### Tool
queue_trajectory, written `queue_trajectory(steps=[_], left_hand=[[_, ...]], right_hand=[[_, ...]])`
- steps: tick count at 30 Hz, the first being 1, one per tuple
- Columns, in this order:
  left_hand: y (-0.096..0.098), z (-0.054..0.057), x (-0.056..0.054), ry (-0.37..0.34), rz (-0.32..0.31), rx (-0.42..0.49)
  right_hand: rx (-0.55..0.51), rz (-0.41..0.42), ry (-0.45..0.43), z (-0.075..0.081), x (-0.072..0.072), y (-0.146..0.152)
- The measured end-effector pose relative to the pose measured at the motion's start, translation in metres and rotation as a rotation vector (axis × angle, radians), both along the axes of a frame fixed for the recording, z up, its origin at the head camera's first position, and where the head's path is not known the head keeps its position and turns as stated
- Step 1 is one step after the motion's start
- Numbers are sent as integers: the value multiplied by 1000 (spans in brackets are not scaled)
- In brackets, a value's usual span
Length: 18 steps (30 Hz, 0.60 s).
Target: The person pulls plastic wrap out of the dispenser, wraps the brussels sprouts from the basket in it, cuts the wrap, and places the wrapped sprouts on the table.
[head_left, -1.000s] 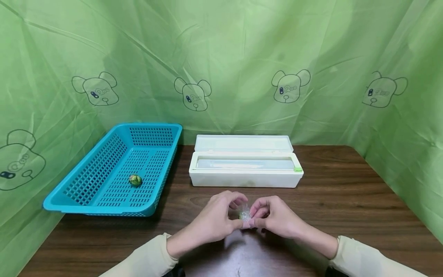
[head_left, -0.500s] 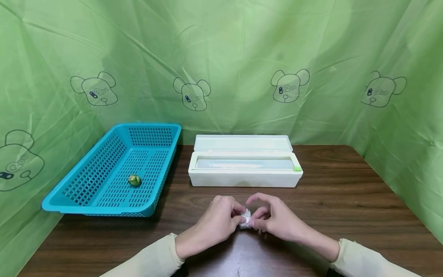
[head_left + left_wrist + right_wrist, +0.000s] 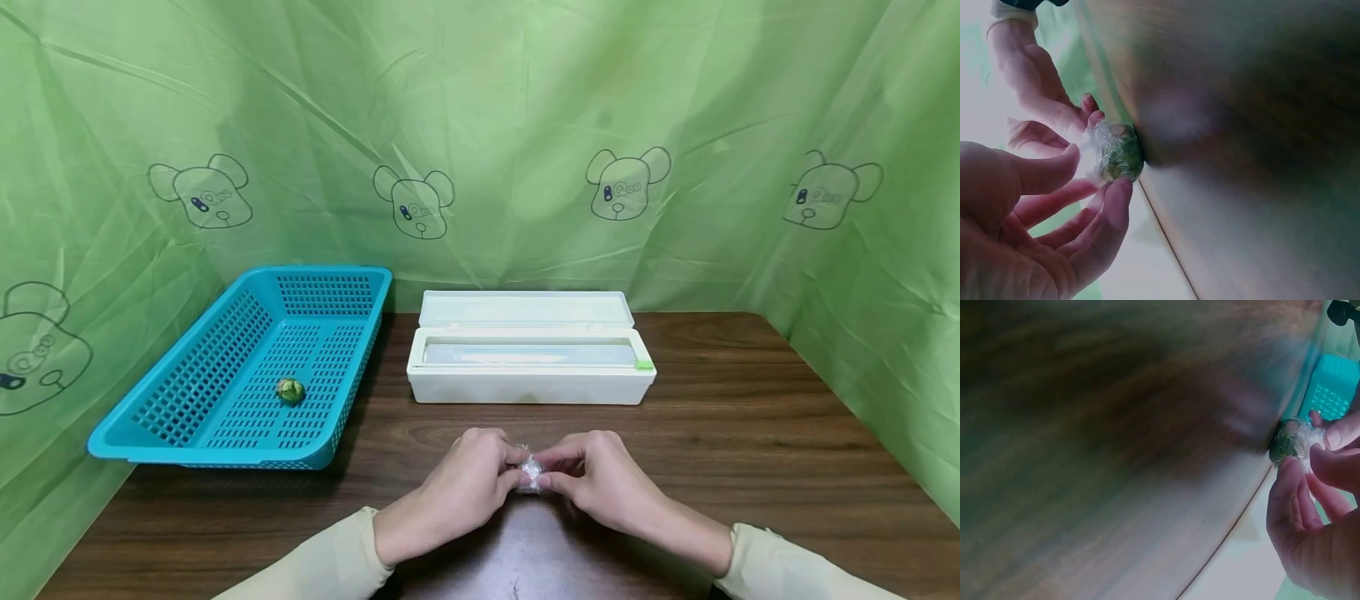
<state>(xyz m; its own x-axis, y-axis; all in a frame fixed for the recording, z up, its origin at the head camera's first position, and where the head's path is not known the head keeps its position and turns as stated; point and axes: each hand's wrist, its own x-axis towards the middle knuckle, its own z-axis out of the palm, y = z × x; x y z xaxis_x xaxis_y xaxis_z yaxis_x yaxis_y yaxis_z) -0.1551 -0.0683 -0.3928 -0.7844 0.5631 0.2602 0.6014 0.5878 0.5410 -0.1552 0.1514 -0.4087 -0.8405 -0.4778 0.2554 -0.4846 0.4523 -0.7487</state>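
In the head view, a small green Brussels sprout [image 3: 531, 473] bundled in crinkled cling film sits low over the front middle of the table. My left hand [image 3: 472, 483] pinches it from the left between thumb and fingers. From the right, my right hand [image 3: 609, 485] pinches the film on its other side. The left wrist view shows the sprout [image 3: 1124, 156] close up, green leaves under clear film, with the film gathered toward the thumbs. Fingertips of both hands surround it. The right wrist view has the wrapped sprout [image 3: 1284, 441] at the right edge, resting close to the tabletop.
A blue perforated basket [image 3: 360, 350] stands at the left with one unwrapped Brussels sprout [image 3: 290, 391] inside. Behind the hands lies a long white cling film box [image 3: 528, 390], lid raised, a roll inside and a green piece at its right end. Green printed sheeting [image 3: 510, 100] surrounds the table.
Both hands have worked the film around the sprout. The left fingers have closed in on it, and the right index finger, lifted half a second ago, has come down to pinch again.
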Motion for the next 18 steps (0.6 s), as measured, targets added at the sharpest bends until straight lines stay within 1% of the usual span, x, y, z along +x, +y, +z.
queue_trajectory(steps=[6,8,10,12,14,16,18], left_hand=[[1,-1,-4,-4,-10,-11],[2,-1,-5,0,-17,-19],[4,-1,-7,7,-20,-30],[5,-1,-8,13,-17,-40],[5,-1,-7,-1,-11,-37],[6,-1,-6,-37,-3,-17],[6,-1,-5,-78,8,9]], right_hand=[[25,17,62,3,-2,-1],[36,16,82,5,-3,-2],[31,1,83,7,-4,-3],[14,-19,59,9,-6,-4],[-5,-43,17,9,-7,-5],[-11,-60,-37,9,-9,-5],[-10,-61,-96,8,-10,-5]])
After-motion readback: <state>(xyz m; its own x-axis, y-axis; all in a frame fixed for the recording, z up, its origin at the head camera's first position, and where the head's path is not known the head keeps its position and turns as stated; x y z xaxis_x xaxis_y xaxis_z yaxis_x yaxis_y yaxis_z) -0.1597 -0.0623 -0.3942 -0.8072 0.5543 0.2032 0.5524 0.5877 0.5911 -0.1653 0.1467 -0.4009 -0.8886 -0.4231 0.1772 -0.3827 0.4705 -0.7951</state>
